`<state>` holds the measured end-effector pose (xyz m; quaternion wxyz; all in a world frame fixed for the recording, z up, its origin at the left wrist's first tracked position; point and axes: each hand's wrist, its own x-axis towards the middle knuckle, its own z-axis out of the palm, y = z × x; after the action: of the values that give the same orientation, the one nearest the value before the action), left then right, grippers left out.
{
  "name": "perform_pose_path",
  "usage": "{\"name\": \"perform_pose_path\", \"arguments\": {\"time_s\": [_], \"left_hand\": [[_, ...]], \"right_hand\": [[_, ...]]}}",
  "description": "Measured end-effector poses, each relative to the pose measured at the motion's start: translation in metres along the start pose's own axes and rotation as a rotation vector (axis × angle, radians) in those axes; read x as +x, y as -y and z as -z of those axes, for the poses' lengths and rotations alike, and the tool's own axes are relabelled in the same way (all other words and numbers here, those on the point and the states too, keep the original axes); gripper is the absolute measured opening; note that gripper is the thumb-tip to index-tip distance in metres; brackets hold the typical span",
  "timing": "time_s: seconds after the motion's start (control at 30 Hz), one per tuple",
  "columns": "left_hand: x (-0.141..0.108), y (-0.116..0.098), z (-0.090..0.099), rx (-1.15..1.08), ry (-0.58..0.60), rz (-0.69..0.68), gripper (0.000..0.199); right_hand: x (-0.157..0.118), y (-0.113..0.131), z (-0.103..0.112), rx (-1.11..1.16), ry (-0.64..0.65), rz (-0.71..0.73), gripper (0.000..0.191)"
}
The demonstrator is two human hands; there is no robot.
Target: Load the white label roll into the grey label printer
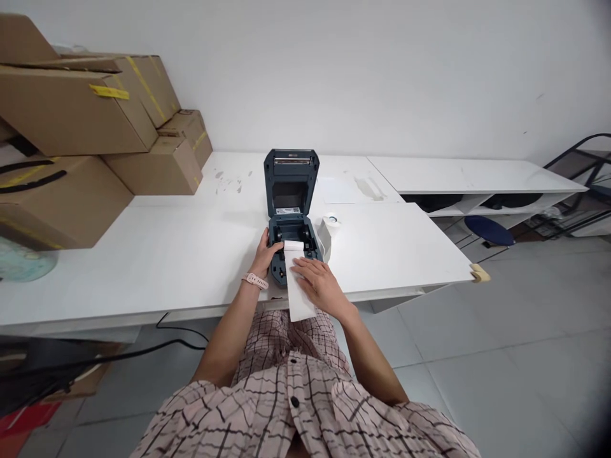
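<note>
Printer [289, 210] sitting lid-up on white table [167, 254]. Paper strip [296, 283] running from printer toward person, hanging over table edge. Right hand [321, 284] lying flat, fingers spread, on strip. Left hand [266, 253] gripping printer's left side.

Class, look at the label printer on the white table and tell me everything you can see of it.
The label printer is a small dark blue-grey box, seemingly plastic, standing near the white table's front edge. Its lid is swung up and back, showing a sticker inside. A white paper strip runs from its open bay, over the front and past the table edge. The left hand grips its left side; the right hand lies flat on the strip. A white roll stands beside it on the right.
</note>
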<state>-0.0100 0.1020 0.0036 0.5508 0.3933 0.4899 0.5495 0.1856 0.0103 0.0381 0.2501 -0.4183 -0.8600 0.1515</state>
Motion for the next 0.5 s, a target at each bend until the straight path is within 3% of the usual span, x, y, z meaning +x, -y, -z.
{"name": "perform_pose_path", "arguments": {"time_s": [0.27, 0.5], "left_hand": [[-0.004, -0.005, 0.0, -0.039, 0.054, 0.012, 0.092], [-0.005, -0.008, -0.001, -0.042, 0.049, 0.024, 0.09]], "right_hand": [[0.005, -0.002, 0.003, 0.012, 0.002, -0.001, 0.036], [-0.01, 0.009, 0.005, 0.002, 0.01, -0.004, 0.036]]}}
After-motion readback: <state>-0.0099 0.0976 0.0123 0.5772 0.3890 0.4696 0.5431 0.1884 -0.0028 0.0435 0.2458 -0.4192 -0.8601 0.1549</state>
